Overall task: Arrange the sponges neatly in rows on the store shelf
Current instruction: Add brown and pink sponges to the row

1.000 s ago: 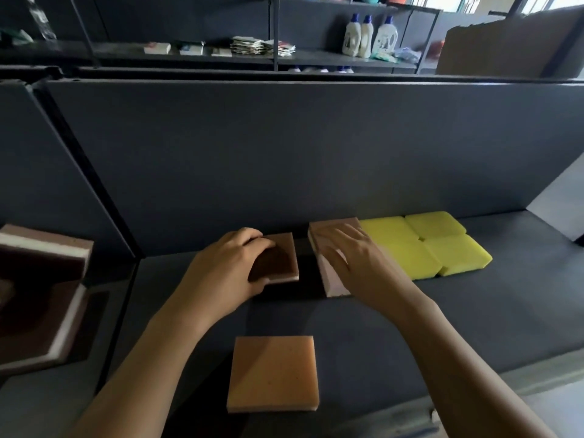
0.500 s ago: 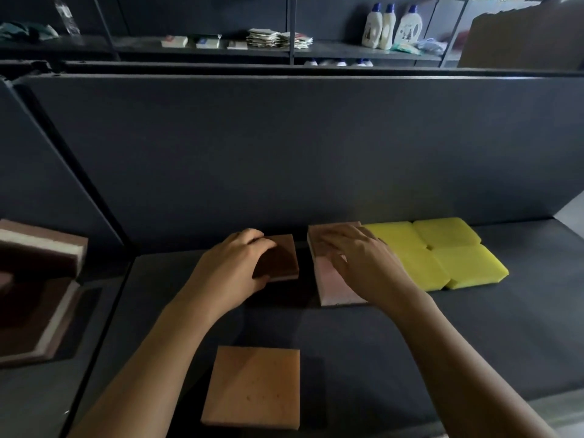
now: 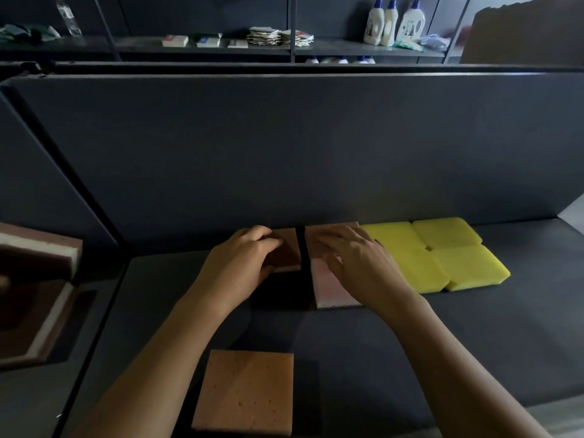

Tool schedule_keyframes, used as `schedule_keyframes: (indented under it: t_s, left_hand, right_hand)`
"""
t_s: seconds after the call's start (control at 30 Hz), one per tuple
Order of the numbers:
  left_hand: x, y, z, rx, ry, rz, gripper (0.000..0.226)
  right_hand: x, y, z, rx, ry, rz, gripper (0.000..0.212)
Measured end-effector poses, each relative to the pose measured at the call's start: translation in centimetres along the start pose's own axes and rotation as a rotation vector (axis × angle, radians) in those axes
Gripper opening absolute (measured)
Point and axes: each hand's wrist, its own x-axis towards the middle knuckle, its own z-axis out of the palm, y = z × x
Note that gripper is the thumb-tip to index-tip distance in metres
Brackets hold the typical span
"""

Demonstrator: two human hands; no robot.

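On the dark shelf [image 3: 474,336] my left hand [image 3: 243,263] grips a brown sponge [image 3: 289,252] close to the back panel, fingers curled over its left edge. My right hand [image 3: 357,263] lies with spread fingers on a pink sponge [image 3: 328,286] just to the right, a narrow gap between the two sponges. Several yellow sponges [image 3: 442,254] lie in two rows against the pink one's right side. An orange sponge [image 3: 245,392] lies alone near the shelf's front edge, below my left forearm.
Brown-and-white sponges [image 3: 38,279] are stacked in the neighbouring shelf bay at the left, behind a divider. A tall dark back panel [image 3: 284,147] closes the shelf. Behind it, another rack holds detergent bottles [image 3: 392,22] and small packets [image 3: 278,37].
Both hands have slid their sponges back towards the panel. The brown sponge has come closer to the pink one, narrowing the gap. The camera has tilted down a little.
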Motion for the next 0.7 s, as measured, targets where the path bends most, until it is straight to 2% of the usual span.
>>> schedule_keyframes:
  t_s: [0.7]
  left_hand:
    - [1.2,0.7,0.9,0.022,0.021,0.094,0.048]
  right_hand:
    - [0.0,0.3,0.0,0.013,0.034,-0.039,0.031]
